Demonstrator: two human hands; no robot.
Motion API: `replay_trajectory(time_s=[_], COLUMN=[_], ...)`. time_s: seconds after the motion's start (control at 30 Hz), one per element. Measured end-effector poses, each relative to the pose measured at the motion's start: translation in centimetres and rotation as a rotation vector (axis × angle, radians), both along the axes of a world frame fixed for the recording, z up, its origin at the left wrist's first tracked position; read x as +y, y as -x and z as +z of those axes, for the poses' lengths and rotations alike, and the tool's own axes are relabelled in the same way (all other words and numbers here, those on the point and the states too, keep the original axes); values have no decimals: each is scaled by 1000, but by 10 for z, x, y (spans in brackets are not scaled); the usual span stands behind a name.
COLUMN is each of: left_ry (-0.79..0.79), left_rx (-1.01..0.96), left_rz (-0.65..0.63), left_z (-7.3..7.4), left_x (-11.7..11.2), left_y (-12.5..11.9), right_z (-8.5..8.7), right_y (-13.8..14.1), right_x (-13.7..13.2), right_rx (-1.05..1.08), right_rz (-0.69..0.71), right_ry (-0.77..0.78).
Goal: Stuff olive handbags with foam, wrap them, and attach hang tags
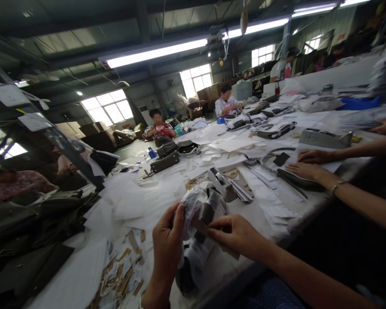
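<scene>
My left hand [167, 244] is closed around the left side of a dark bag part wrapped in crinkled white paper [201, 210], thumb on top. My right hand [234, 234] pinches a tan strip of tape or card [199, 225] against the wrapping at the front. The wrapped piece is held just above the white-covered table [270, 219], with its lower dark end [188, 274] hanging toward my lap.
A tape dispenser [221, 182] sits just beyond my hands. Paper sheets [138, 197] and brown scraps [122, 270] litter the table. Dark olive bags [25, 227] pile at left. A neighbour's two hands [309, 165] rest at right; other workers sit farther along.
</scene>
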State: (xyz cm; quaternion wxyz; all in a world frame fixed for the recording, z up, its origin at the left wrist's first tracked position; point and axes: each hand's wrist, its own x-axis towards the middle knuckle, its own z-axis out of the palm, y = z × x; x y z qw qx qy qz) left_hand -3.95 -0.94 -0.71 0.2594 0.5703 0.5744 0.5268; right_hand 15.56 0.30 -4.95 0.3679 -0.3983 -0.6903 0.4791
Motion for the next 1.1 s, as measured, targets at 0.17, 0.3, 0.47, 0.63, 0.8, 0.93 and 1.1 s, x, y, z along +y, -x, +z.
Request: replay_trajectory(time_s=[0.17,0.3,0.47,0.63,0.8,0.93,1.1], left_ry=[-5,-32,-81,-209,-319,-237,106], left_rx=[91,146,134,231,289,173,-317], left_rz=[-10,-33,-39,-80,-96,-67,-78], left_z=[4,0,-5,-11,-20,-21,-7], left_x=[-4,-5,0,1,-1,-7,-12], left_y=[-6,-8,-2,-4,-14,-17,-19], right_z=[5,12,22,31,29,30,33], right_y=[2,21,29,25,31,29,27], right_x=[5,9,1,-6,-6,-9,-12], right_rx=[36,345,753,715,700,732,715], right_rz=[-66,0,130,72,-40,-50,-18], right_ry=[-6,219,586,595,540,501,494])
